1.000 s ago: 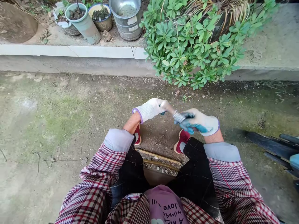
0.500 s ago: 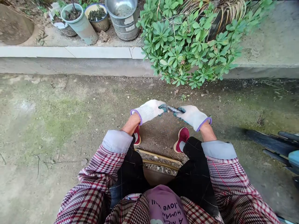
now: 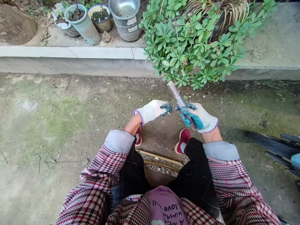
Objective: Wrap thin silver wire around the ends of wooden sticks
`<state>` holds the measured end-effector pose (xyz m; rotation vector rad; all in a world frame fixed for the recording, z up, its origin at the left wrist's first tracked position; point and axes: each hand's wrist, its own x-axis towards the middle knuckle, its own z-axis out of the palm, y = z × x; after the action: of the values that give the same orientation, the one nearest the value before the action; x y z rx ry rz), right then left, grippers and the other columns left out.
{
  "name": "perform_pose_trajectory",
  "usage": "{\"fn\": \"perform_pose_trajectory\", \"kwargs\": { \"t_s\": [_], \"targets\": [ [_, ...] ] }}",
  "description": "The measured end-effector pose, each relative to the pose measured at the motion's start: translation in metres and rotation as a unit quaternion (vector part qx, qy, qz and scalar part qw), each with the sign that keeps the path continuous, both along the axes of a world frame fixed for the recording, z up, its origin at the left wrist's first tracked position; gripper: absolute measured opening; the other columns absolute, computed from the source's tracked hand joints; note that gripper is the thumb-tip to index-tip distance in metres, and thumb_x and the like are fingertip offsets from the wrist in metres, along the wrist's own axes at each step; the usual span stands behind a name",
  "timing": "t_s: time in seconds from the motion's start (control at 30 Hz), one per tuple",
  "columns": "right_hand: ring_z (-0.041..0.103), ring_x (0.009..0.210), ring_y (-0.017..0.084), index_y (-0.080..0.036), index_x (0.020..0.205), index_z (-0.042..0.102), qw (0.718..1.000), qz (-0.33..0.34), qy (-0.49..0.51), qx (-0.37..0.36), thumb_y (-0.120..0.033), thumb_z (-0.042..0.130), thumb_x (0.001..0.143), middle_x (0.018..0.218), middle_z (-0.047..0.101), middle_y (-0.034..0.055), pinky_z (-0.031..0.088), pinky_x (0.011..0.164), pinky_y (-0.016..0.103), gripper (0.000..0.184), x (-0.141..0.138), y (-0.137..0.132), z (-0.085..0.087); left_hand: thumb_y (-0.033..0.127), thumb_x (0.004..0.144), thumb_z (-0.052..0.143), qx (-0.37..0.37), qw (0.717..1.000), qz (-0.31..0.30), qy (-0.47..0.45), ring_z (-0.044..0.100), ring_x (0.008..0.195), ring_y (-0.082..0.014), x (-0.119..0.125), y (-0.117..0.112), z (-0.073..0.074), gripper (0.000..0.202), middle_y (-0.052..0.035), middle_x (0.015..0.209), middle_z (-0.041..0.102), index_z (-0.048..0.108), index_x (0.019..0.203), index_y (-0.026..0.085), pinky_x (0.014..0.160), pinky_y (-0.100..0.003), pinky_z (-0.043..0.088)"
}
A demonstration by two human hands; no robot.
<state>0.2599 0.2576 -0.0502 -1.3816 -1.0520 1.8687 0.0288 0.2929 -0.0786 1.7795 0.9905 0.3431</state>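
Note:
A short greyish stick with thin silvery wire wound round its middle (image 3: pixel 179 100) is held by my right hand (image 3: pixel 198 117), in a white glove with blue-green coated fingers. The fingers wrap its lower part, and its pale upper end points up and left. To the left, apart from the stick, is my left hand (image 3: pixel 157 110), gloved the same way. Its fingers are curled together; whatever they pinch is hidden or too fine to see.
Beyond a low tiled ledge (image 3: pixel 105 53) stand a metal bucket (image 3: pixel 128 29), a tilted pale green pot (image 3: pixel 87 29) and other pots. A leafy bush (image 3: pixel 178 47) overhangs the ground ahead. Gold-coloured metal bars (image 3: pixel 161 157) lie between my feet. A dark object with a blue part (image 3: pixel 296 160) stands at right.
My right hand has turned the stick from nearly level to steeply upright, showing the glove's coated palm. The gap between my left hand and the stick has widened.

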Motion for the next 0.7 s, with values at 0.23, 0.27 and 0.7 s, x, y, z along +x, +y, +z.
{"fn": "perform_pose_trajectory", "kwargs": {
  "t_s": [0.23, 0.27, 0.7],
  "targets": [
    [0.041, 0.037, 0.007, -0.017, 0.094, 0.069, 0.999, -0.029, 0.042, 0.016, -0.053, 0.084, 0.073, 0.057, 0.055, -0.0057, 0.032, 0.031, 0.022, 0.044, 0.007, -0.004, -0.011, 0.016, 0.089, 0.051, 0.017, 1.000, -0.012, 0.012, 0.055, 0.066, -0.0113, 0.002, -0.001, 0.009, 0.023, 0.0009, 0.076, 0.066, 0.073, 0.094, 0.015, 0.067, -0.025, 0.045],
    [0.040, 0.038, 0.007, -0.017, 0.094, 0.069, 0.998, -0.038, 0.045, 0.021, -0.053, 0.084, 0.074, 0.057, 0.055, -0.0059, 0.032, 0.031, 0.022, 0.044, 0.007, -0.003, -0.012, 0.016, 0.089, 0.051, 0.013, 1.000, -0.014, 0.014, 0.055, 0.066, -0.0115, 0.002, -0.002, 0.011, 0.023, 0.0010, 0.075, 0.066, 0.072, 0.094, 0.015, 0.067, -0.025, 0.044],
    [0.047, 0.044, 0.010, -0.017, 0.079, 0.068, 0.963, 0.258, -0.077, 0.008, -0.048, 0.084, 0.070, 0.056, 0.056, -0.0035, 0.037, 0.040, 0.024, 0.036, 0.011, -0.002, -0.008, 0.026, 0.082, 0.062, 0.035, 0.998, 0.001, 0.061, 0.052, 0.067, -0.0126, -0.008, 0.008, -0.001, 0.015, -0.0007, 0.076, 0.066, 0.071, 0.086, 0.014, 0.064, -0.026, 0.040]
  ]
}}
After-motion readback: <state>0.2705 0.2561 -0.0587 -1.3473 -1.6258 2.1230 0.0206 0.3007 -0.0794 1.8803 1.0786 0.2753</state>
